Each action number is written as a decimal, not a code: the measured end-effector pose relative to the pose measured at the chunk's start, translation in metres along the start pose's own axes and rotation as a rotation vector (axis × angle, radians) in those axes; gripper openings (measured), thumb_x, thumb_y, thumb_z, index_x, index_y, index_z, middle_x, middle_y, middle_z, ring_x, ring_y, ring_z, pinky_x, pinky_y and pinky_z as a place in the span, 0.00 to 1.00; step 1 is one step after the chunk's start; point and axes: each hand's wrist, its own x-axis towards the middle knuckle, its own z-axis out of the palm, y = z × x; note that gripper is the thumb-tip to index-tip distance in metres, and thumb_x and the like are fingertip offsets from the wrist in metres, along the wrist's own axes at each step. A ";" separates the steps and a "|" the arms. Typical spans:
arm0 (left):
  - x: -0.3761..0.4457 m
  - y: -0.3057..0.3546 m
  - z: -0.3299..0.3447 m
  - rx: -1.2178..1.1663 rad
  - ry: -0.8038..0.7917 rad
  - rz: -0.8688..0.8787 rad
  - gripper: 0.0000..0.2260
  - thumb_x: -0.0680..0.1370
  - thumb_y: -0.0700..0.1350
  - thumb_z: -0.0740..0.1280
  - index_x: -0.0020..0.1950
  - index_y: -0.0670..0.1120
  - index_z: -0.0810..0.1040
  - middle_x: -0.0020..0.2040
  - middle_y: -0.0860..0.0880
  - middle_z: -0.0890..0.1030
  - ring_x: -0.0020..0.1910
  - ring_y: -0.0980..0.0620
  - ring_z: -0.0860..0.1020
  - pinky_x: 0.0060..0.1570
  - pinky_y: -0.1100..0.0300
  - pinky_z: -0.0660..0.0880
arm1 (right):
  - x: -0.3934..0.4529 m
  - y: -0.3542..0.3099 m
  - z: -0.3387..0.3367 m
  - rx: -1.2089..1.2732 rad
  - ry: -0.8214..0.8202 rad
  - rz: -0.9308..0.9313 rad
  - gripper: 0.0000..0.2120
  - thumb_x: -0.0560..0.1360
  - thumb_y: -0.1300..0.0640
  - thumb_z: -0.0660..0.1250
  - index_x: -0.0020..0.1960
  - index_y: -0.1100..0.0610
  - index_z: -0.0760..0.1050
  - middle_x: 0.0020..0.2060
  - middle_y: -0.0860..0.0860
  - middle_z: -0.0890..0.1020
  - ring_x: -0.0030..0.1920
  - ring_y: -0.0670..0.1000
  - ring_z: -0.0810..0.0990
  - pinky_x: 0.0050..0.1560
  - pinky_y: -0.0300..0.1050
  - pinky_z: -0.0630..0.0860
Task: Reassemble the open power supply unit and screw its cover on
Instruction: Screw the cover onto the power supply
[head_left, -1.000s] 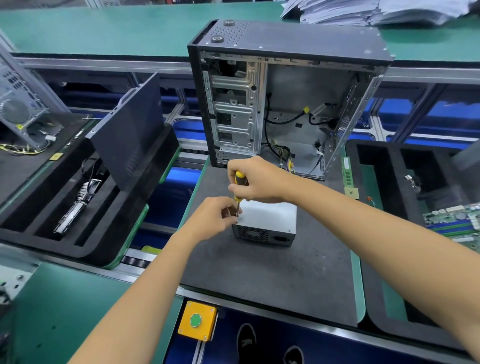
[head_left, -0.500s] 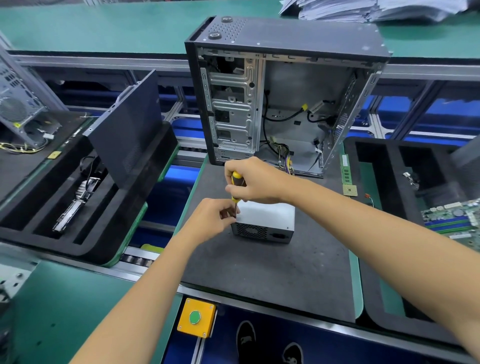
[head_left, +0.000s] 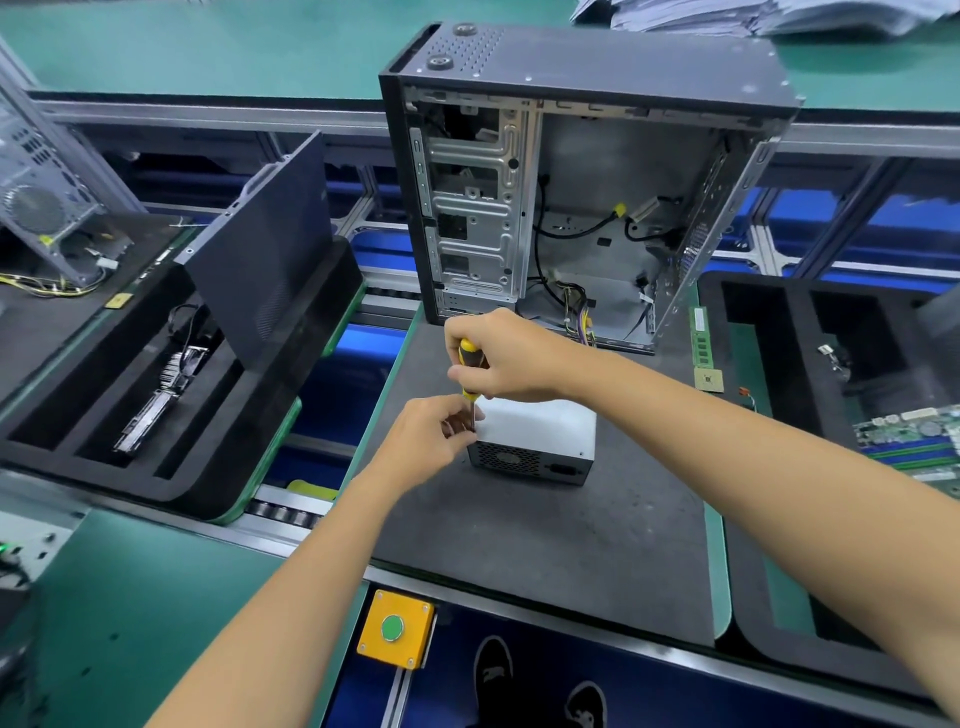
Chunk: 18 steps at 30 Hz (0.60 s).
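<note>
Power supply unit (head_left: 535, 434) on grey mat (head_left: 545, 545), before open case (head_left: 582, 197). Right hand (head_left: 506, 358) grips screwdriver (head_left: 469, 371) upright; left hand (head_left: 434, 441) pinches shaft at left corner. Risk: tip slips off unseen screw, screw cross-threads, unit skids.

Both forearms are bare with no sleeves in view, and two black shoes (head_left: 540, 686) with white markings show below.

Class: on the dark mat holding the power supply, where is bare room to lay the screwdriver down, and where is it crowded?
Bare mat lies in front of the power supply, toward the yellow button box, and to its right up to the mat's green edge. It is crowded at the unit's left corner, where both hands work the screwdriver, and behind, at the open computer case.
</note>
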 end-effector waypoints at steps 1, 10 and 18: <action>0.001 -0.001 -0.001 -0.009 -0.011 -0.007 0.09 0.72 0.39 0.73 0.47 0.51 0.80 0.40 0.55 0.81 0.38 0.59 0.78 0.41 0.70 0.74 | 0.001 -0.001 -0.001 -0.006 -0.015 -0.005 0.04 0.76 0.60 0.65 0.43 0.58 0.70 0.32 0.49 0.78 0.36 0.48 0.77 0.38 0.43 0.72; 0.004 -0.001 -0.010 -0.028 -0.115 -0.054 0.06 0.73 0.41 0.73 0.42 0.52 0.81 0.44 0.53 0.83 0.44 0.58 0.80 0.47 0.66 0.75 | 0.005 -0.002 -0.004 -0.028 -0.085 -0.039 0.06 0.75 0.56 0.69 0.46 0.56 0.74 0.32 0.43 0.76 0.33 0.41 0.73 0.37 0.39 0.71; 0.006 -0.003 -0.010 -0.003 -0.117 -0.051 0.08 0.73 0.42 0.73 0.38 0.55 0.80 0.42 0.56 0.81 0.42 0.61 0.78 0.43 0.70 0.74 | 0.011 -0.013 -0.002 -0.413 -0.081 -0.049 0.16 0.76 0.44 0.66 0.41 0.55 0.68 0.32 0.44 0.68 0.37 0.50 0.68 0.29 0.41 0.58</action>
